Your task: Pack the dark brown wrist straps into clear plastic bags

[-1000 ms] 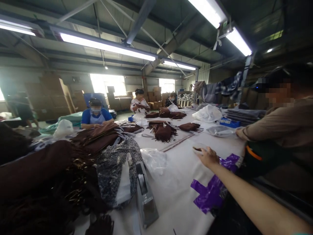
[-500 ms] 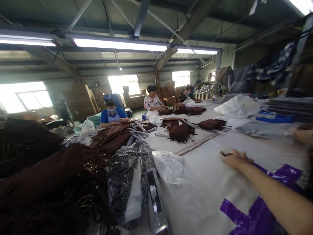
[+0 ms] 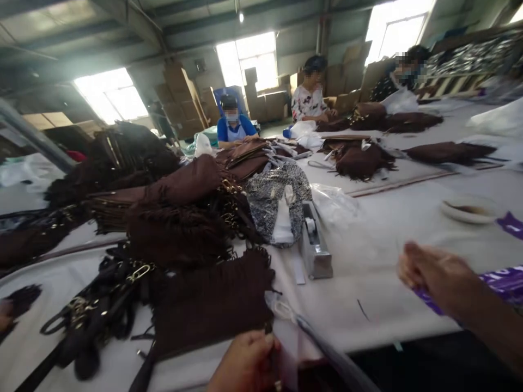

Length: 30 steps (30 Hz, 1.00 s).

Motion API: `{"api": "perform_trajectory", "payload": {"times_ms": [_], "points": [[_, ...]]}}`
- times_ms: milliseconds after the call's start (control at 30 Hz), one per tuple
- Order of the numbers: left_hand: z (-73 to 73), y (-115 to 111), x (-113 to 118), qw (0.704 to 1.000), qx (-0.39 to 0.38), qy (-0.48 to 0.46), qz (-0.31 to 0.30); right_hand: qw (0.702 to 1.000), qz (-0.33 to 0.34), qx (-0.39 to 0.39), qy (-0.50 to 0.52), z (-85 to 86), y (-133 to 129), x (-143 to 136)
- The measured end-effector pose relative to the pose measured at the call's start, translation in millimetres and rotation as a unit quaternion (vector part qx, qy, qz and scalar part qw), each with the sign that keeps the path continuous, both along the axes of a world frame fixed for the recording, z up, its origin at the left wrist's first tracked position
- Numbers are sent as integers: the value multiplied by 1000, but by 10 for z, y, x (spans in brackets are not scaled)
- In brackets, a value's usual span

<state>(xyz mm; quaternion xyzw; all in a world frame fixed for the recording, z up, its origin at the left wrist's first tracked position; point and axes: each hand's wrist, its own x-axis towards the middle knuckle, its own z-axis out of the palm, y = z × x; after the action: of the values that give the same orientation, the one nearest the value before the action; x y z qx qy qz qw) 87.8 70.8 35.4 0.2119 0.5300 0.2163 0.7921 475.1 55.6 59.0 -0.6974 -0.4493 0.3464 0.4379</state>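
At the bottom middle, my left hand is closed, thumb and fingers pinching a dark edge with a small brassy bit, seemingly part of a brown bag; most of it lies below the view. Against these fingers hang a pale tag and a grey strap. Behind them a brown fringed bag lies flat. Further right, my right hand is curled closed and slightly blurred above the white table. Whatever its fingertips hold is too small to make out. Purple printed plastic stretches beneath that hand.
A tape dispenser stands beside a patterned bundle in clear plastic. Brown bags and black straps with gold clasps pile up at left. A tape roll lies at right. Several people work beyond; another person's hand shows at the left edge.
The view has swung down and to the right. My left hand is now at the bottom middle, pinching the dark edge, and my right hand shows closed at right. A tape roll has come into view.
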Motion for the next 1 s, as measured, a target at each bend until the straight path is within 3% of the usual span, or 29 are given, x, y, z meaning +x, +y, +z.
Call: {"api": "perform_trajectory", "payload": {"times_ms": [67, 100, 200, 300, 433, 533, 700, 867, 1000], "points": [[-70, -28, -1, 999, 18, -35, -2, 978, 170, -79, 97, -2, -331, -775], [-93, -45, -6, 999, 25, -44, -4, 962, 207, -123, 128, -25, -470, -1125], [-129, -91, -48, 997, 41, -68, -12, 930, 227, -209, 200, -182, -697, -1919], [-138, -120, -112, 995, 52, -85, -19, 942, 171, -202, 205, -351, -683, -2316], [-145, -162, -182, 992, 71, -94, -35, 961, 49, -184, 199, -406, -565, -2526], [-156, -223, -212, 992, 78, -89, -37, 964, -2, -147, 220, -362, -523, -2642], [-167, -285, -281, 992, 75, -94, -44, 965, -10, -124, 231, -324, -556, -2752], [-120, -170, -361, 987, 81, -125, -66, 995, 19, -81, 54, -279, -663, -2660], [-67, -79, -303, 985, 65, -161, -25, 990, 64, -119, -29, -209, -767, -2630]]}}
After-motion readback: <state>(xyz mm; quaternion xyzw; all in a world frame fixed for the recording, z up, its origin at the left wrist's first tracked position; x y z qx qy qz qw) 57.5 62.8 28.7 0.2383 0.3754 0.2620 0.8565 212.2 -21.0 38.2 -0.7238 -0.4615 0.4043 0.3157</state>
